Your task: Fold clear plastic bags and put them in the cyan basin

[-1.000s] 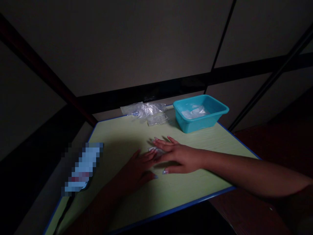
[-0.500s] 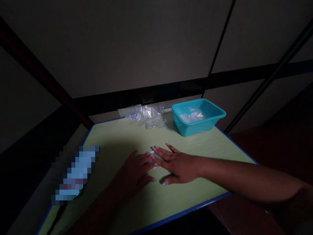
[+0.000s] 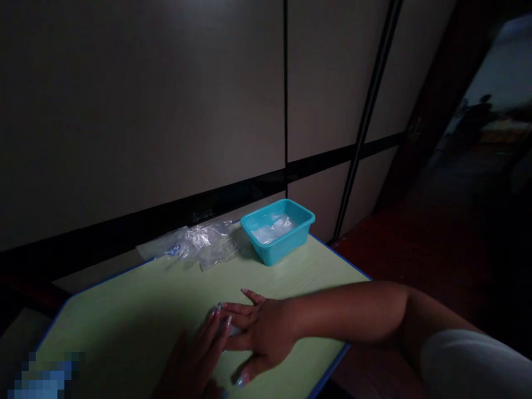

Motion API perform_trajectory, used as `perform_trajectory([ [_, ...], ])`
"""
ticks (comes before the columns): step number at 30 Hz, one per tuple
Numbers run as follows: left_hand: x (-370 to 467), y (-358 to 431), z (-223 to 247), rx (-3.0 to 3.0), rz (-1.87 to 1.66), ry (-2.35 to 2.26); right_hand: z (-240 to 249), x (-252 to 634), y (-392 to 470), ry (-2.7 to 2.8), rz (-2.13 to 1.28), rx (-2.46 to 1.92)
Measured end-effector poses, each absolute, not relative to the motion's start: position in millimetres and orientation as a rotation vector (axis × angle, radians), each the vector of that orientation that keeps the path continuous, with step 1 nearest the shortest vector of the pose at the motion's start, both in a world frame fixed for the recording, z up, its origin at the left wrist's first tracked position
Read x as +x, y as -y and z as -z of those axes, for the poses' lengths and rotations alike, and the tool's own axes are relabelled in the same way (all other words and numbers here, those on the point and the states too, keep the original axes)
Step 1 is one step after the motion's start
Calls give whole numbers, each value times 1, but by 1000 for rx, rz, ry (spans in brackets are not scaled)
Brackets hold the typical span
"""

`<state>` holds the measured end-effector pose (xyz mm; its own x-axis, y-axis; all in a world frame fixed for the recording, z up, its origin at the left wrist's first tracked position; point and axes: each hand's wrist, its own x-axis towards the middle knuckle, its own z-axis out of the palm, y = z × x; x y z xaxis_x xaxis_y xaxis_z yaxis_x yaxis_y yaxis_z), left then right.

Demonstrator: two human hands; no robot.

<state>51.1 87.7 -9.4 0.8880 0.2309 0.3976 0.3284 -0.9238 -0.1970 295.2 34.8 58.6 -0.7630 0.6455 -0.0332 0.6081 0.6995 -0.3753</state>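
My right hand (image 3: pixel 266 335) lies flat on the table with its fingers spread. Beneath those fingers shows a sliver of a small clear plastic bag (image 3: pixel 235 331), mostly covered. My left hand (image 3: pixel 199 354) meets it from the left, fingers stretched out and overlapping the right fingertips at the bag. Neither hand is gripping anything that I can see.
A turquoise plastic basin (image 3: pixel 286 246) with clear plastic bags (image 3: pixel 270 228) inside stands at the table's far right corner. More crumpled clear bags (image 3: pixel 199 244) lie along the back edge. The pale green table (image 3: pixel 116 310) has a blue rim, with cabinet panels (image 3: pixel 166 111) behind.
The view has swung to the right, bringing a doorway into sight. My left hand's fingers now overlap my right fingertips, and the small bag is more covered than before.
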Motion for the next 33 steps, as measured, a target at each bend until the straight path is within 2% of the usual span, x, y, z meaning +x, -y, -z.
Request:
perform_trajectory([
  [15,60,-67,7,-2824,572,598,-60,294,-35,2844,-584,-1074],
  [20,59,-67,4,-3003,571,872,-57,300,-42,2846,-678,-1021],
  [23,55,-69,-4,-3023,847,1055,-63,304,-49,2787,-831,-1076],
  [28,55,-66,-21,-2922,1380,1195,-76,283,-59,2609,-421,-1238],
  [33,60,-62,-29,-2850,1611,1154,-64,243,-74,2853,-391,-1060],
])
